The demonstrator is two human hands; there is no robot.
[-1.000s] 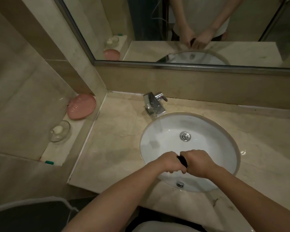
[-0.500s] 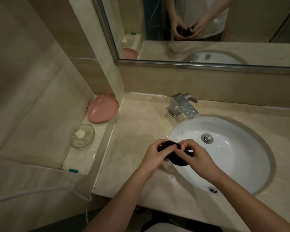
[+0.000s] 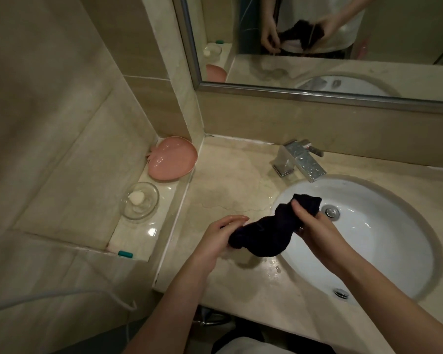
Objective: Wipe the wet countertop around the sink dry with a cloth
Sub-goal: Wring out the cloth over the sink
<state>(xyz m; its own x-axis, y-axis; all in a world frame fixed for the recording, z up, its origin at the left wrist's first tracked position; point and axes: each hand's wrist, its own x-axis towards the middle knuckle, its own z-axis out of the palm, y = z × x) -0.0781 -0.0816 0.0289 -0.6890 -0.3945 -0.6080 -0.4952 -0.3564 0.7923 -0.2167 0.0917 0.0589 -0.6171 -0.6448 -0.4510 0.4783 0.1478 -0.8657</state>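
A dark, crumpled cloth [image 3: 269, 228] hangs in the air over the left rim of the white oval sink [image 3: 384, 241]. My left hand [image 3: 221, 237] grips its lower left end. My right hand [image 3: 315, 229] pinches its upper right end, thumb on top. The beige marble countertop [image 3: 230, 185] around the sink shows wet patches and small drops, mostly left of the basin and near its front left rim.
A chrome faucet [image 3: 298, 160] stands behind the sink. On a lower ledge to the left sit a pink dish [image 3: 172, 162] and a glass bowl with soap [image 3: 140, 200]. A mirror [image 3: 317, 39] covers the back wall. A white cable [image 3: 62, 295] runs at the lower left.
The cloth was wadded tight between both hands over the basin; now the hands have moved left and drawn apart, and the cloth is stretched out between them. The view has shifted left.
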